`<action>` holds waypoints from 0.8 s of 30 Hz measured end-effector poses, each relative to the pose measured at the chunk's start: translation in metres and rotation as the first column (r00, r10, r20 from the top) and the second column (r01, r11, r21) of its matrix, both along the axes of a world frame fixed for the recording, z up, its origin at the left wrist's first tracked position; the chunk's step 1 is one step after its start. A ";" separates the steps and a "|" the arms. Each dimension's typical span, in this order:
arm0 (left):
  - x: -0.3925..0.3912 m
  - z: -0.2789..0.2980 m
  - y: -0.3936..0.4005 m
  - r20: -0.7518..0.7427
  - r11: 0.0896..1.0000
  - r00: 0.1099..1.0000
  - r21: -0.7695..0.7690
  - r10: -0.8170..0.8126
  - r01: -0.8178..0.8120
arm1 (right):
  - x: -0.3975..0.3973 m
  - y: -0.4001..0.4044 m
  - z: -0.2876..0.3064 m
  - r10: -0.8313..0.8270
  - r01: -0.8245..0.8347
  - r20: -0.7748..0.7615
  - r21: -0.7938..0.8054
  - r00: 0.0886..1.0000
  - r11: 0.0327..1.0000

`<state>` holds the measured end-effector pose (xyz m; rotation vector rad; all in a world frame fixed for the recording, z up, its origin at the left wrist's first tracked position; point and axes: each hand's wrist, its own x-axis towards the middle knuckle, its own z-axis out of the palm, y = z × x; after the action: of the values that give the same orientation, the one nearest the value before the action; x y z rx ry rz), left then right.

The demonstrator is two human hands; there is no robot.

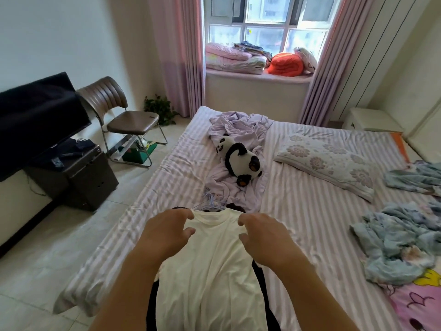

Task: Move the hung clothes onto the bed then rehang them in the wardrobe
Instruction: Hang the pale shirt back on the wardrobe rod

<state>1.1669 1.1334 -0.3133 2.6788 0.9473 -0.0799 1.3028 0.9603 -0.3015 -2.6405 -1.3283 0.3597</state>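
Note:
A white shirt (214,271) lies flat on the striped bed (310,223), on top of a black garment (152,297) whose edges show at both sides. Pale blue hangers (210,202) stick out at the shirt's collar. My left hand (167,232) is over the shirt's left shoulder and my right hand (265,237) over its right shoulder. On both hands the fingers are loosely curled, with the thumbs apart from them. The fingertips touch the fabric, and no pinch on it shows.
A panda toy (241,161) lies on a crumpled lilac sheet (241,130) beyond the shirt. A flowered pillow (327,161) and blue crumpled cloths (396,242) are on the right. A chair (124,118) and a dark cabinet (78,177) stand on the tiled floor at the left.

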 end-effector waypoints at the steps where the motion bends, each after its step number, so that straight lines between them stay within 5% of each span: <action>1: 0.009 -0.004 0.014 0.000 1.000 1.000 0.005 0.006 -0.006 | 0.006 0.012 -0.005 -0.014 0.014 -0.003 -0.003 1.000 1.000; 12: 0.088 -0.080 0.119 -0.085 0.994 0.996 -0.093 0.042 -0.049 | 0.102 0.113 -0.079 -0.121 0.121 -0.015 0.007 0.993 0.993; 24: 0.176 -0.248 0.204 -0.206 0.940 0.972 -0.296 0.112 -0.171 | 0.215 0.192 -0.239 -0.198 0.186 -0.141 -0.094 0.970 0.978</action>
<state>1.3428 1.3370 -0.5612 2.3343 1.0813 -0.4209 1.5177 1.1525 -0.5407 -2.7155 -1.0230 0.5810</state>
